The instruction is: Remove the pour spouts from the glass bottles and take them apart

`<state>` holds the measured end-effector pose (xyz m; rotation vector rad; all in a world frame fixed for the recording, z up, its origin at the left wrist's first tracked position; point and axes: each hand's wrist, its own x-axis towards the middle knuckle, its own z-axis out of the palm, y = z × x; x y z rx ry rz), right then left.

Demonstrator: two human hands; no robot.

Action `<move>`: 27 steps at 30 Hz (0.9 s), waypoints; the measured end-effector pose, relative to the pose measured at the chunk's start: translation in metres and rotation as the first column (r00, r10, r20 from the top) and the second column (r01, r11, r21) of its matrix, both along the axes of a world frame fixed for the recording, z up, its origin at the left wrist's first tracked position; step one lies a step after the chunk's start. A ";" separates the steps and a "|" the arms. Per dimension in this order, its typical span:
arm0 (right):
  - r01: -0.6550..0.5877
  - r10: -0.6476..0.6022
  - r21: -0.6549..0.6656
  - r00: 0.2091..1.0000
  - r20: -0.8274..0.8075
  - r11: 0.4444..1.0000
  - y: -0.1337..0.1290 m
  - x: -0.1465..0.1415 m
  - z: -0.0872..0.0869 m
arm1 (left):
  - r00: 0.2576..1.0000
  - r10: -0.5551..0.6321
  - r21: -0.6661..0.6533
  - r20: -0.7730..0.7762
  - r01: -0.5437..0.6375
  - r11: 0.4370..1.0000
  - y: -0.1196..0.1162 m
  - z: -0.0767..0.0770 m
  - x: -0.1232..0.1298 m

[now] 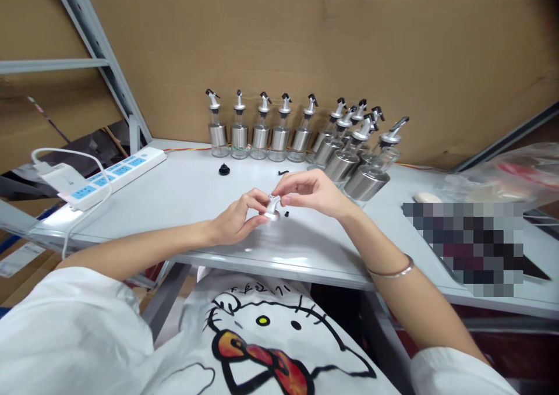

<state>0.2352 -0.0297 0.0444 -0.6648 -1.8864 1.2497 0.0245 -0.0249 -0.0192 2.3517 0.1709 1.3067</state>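
A silver pourer spout [272,207] stands on the grey table just in front of me. My left hand [242,215] is closed, its thumb and fingers pinching the spout's base from the left. From the right, my right hand [312,192] reaches over with thumb and forefinger closed on the spout's upper end; any small part between those fingertips is hidden. A tiny black piece [287,214] lies just right of the base. Beyond the right fingers is a small black lever [283,172], and a black ribbed stopper [224,169] sits farther back on the left.
Several glass-and-steel oil bottles [260,135] with pourers stand along the cardboard wall [279,45], clustering at the right. A white power strip [117,173] with a plugged-in charger [65,179] lies left. At right are a blurred-out flat object [471,249] and a clear plastic bag [510,173].
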 end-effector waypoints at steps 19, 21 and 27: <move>0.107 -0.111 0.055 0.991 0.077 0.993 0.006 0.001 -0.001 | 0.949 0.211 0.350 -0.236 -0.119 0.929 0.007 0.011 -0.002; 0.109 -0.114 0.057 0.989 0.098 0.992 0.006 0.001 -0.001 | 0.954 0.209 0.371 -0.216 -0.118 0.921 0.007 0.011 -0.001; 0.176 -0.219 0.181 0.941 0.257 0.968 0.008 0.007 0.001 | 0.960 0.204 0.410 -0.190 -0.111 0.905 0.006 0.011 -0.001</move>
